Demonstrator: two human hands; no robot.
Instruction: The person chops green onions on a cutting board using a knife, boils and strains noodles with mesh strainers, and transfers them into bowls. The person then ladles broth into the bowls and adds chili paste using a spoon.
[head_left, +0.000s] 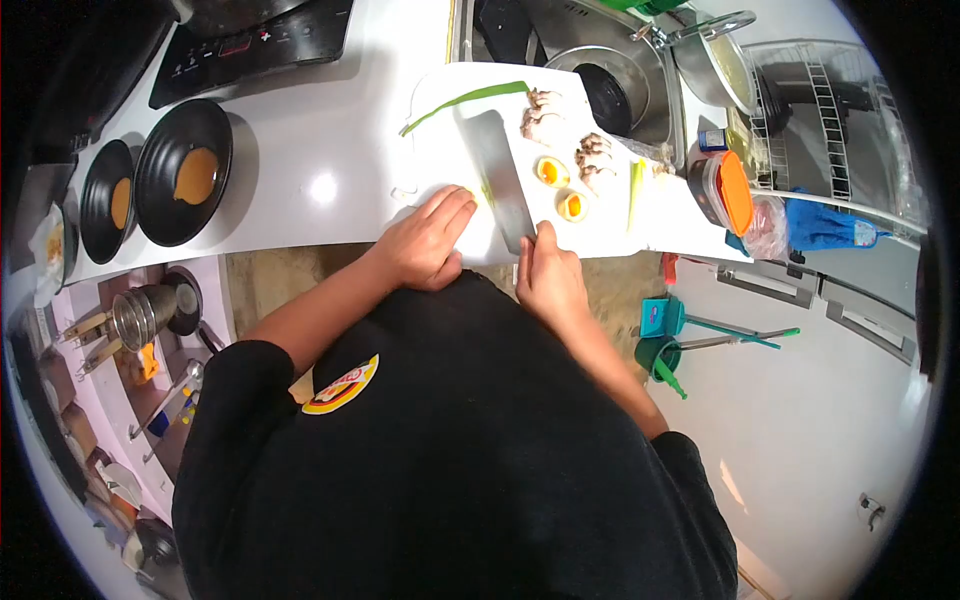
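While it is held, the broad knife (502,180) looks grey.

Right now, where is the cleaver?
In the head view, the cleaver is at upper middle, held in the right hand over the white board, left of the egg halves.

Left hand (433,237) is down flat at the tabletop's near edge, fingers together and slanting away to the right; right hand (549,272) is closed in a grip just beside it, forefinger pointing forward, both forearms angling inward, bare below the elbows.
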